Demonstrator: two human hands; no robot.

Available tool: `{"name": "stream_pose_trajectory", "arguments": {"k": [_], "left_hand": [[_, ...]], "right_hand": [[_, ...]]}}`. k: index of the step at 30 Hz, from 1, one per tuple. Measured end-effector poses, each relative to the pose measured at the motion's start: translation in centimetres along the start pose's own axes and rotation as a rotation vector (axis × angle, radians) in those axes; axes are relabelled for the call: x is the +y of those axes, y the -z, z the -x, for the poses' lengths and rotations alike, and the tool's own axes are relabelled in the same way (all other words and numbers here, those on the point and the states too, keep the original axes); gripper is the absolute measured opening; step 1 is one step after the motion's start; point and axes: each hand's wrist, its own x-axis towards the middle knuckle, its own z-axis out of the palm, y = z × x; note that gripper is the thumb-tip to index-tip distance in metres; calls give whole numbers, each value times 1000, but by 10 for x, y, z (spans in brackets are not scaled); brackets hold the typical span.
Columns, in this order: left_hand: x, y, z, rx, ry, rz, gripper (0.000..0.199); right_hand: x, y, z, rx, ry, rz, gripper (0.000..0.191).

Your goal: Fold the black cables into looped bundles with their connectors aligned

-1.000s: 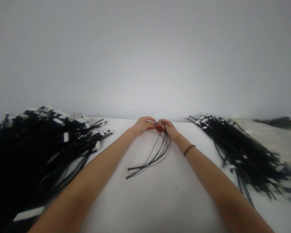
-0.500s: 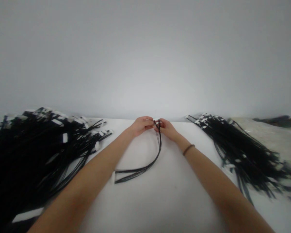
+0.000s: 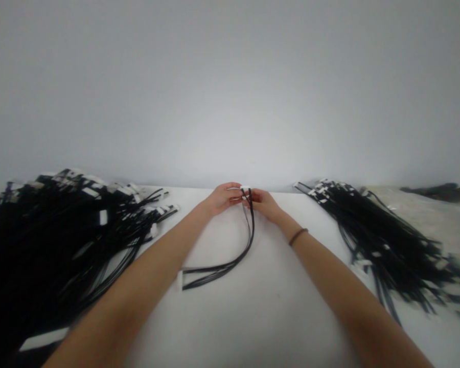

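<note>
Between my two hands is the upper end of a black cable harness (image 3: pixel 249 235), with a small white connector (image 3: pixel 245 188) at its top. My left hand (image 3: pixel 227 198) pinches that end from the left. From the right, my right hand (image 3: pixel 263 203) has its fingers closed on the same end, just below the connector. The wires curve down and to the left across the white table (image 3: pixel 276 317). Their other end, a white connector (image 3: pixel 180 280), lies beside my left forearm.
A large pile of black cables with white connectors (image 3: pixel 42 245) covers the left side, reaching under my left forearm. On the right lies a smaller cable bundle (image 3: pixel 383 235). Beyond it are a clear plastic bag (image 3: pixel 425 209) and a dark item (image 3: pixel 440 191). A pale wall (image 3: pixel 230 92) rises behind the table.
The harness's upper end has shifted slightly between my fingers, and its white connector shows more clearly above them. My hands have hardly moved.
</note>
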Motion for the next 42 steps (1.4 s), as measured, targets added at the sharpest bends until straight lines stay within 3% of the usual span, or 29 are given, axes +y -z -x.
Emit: {"name": "stream_pose_trajectory", "arguments": {"k": [29,42], "left_hand": [[2,-4,-1,31,9,-18,19],[-3,2,-1,-21,-26,-45,32]], "right_hand": [[-4,-4,2,-21,32,81,26],[-2,-4,0,-5,15,113,29]]}}
